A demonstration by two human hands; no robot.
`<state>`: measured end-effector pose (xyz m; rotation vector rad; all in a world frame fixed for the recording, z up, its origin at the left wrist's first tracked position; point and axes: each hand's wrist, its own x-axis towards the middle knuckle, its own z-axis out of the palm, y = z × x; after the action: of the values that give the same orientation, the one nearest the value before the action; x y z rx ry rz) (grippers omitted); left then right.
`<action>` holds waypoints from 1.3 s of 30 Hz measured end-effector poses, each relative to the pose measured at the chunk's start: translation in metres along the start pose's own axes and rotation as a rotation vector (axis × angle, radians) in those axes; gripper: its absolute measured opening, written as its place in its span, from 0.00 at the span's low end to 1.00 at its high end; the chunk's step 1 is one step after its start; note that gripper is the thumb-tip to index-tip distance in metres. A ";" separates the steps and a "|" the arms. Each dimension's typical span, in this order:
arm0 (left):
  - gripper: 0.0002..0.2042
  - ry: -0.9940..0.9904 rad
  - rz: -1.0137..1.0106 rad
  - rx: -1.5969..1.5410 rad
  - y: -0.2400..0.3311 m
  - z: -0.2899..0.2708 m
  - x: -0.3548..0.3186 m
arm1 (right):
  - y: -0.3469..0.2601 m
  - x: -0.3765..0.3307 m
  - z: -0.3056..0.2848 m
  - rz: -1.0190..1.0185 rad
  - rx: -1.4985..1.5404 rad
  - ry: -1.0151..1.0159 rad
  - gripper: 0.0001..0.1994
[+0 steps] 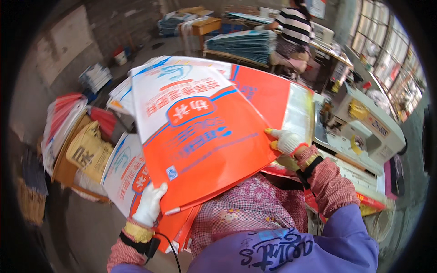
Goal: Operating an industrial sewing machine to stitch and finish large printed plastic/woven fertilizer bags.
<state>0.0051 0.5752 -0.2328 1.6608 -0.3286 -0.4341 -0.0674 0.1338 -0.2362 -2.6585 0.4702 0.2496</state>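
Observation:
A flat orange-and-white printed woven sack (200,132) is spread at a slant in front of me, above my lap. My left hand (151,205), in a white glove, is closed on its lower left corner. My right hand (287,142), gloved in white with yellow fingertips, grips its right edge. Under and behind it lie more sacks of the same print, one (125,166) showing at the left and another (264,93) beyond at the right. A patterned apron (246,204) covers my lap below the sack.
At my right stands a sewing machine (364,127) on its table. To the left are a wooden stand (68,159) and a yellow printed sack (90,152). Farther back, a person in a striped top (293,27) sits beside a stack of dark green sheets (241,45).

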 end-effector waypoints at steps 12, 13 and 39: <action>0.10 0.551 0.106 -0.044 0.010 -0.064 -0.130 | -0.176 0.052 0.074 -0.130 -0.123 -0.031 0.23; 0.10 0.597 0.124 -0.176 -0.006 -0.060 -0.140 | -0.193 0.057 0.090 -0.073 -0.153 -0.075 0.21; 0.26 -0.565 -0.470 1.654 -0.072 -0.034 -0.014 | -0.083 0.075 0.264 -0.342 -0.176 0.546 0.12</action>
<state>0.0061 0.6207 -0.2992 3.2376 -0.8498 -1.1727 0.0064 0.2993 -0.4585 -2.9041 0.1453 -0.5745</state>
